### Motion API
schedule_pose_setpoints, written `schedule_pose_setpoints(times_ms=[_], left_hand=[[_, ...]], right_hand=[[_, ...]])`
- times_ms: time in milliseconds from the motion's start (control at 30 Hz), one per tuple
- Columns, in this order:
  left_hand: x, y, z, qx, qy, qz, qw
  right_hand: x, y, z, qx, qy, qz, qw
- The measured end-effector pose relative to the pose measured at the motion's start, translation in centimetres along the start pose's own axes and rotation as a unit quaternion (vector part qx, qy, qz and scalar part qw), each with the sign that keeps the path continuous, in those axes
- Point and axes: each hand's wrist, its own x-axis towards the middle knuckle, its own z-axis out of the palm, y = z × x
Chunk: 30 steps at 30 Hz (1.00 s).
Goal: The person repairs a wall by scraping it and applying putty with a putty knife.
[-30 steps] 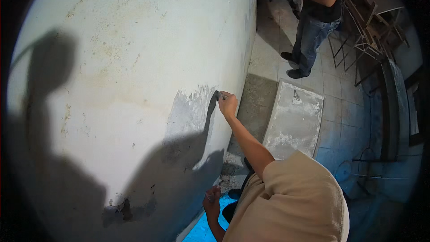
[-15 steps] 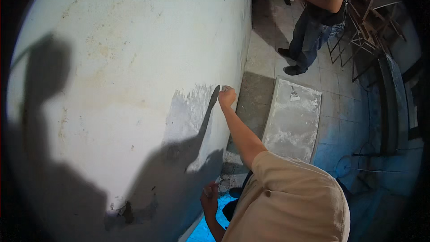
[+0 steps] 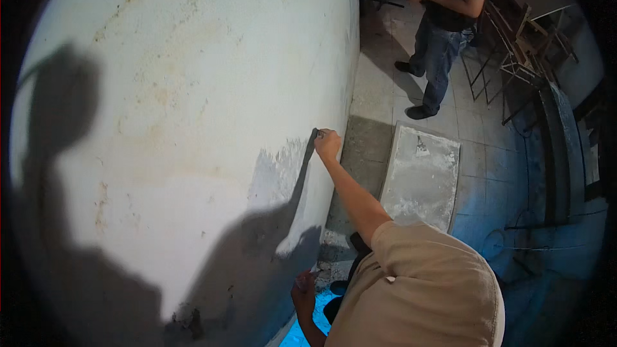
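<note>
My right hand (image 3: 326,146) is closed round a small tool, its shape mostly hidden, against the pale, stained wall (image 3: 160,96), just above a rough grey patch (image 3: 270,173). My bare right forearm runs back to a beige sleeve at the lower right. My left hand (image 3: 303,294) is lower, near the foot of the wall, closed round a small pale object that I cannot make out. Dark shadows fall across the wall, one reaching up to my right hand.
A grey, paint-smeared slab (image 3: 418,180) lies beside the wall. Beyond it another person (image 3: 437,45) in a dark T-shirt and jeans stands on the tiled floor (image 3: 475,125), hands raised round something pale. Stacked metal-and-wood furniture (image 3: 527,45) is at the right, near a dark ledge.
My right hand has made small moves up and down at the patch. The wall has shifted slightly in view. The other person's hands and feet have moved a little.
</note>
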Motion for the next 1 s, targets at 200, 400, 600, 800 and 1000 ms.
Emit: schedule_pose_setpoints(times_ms=[200,400,600,800,1000], left_hand=[[2.0,0.3,1.1,0.020,-0.026,0.017,0.999],[2.9,0.6,1.8,-0.082,-0.023,-0.007,0.996],[3.2,2.7,1.5,-0.012,-0.046,0.002,0.999],[1.6,2.4,1.6,0.023,-0.037,0.023,0.999],[-0.6,0.1,1.3,-0.070,-0.051,0.031,0.996]], right_hand=[[-1.6,-0.6,-2.9,0.024,-0.084,0.006,0.996],[-3.4,-2.5,-3.5,0.047,-0.059,0.010,0.997],[-2.0,-0.6,-2.3,-0.012,-0.034,0.012,0.999],[-2.5,0.3,-2.0,-0.040,0.007,-0.008,0.999],[-5.4,-1.0,-2.7,0.084,-0.004,-0.024,0.996]])
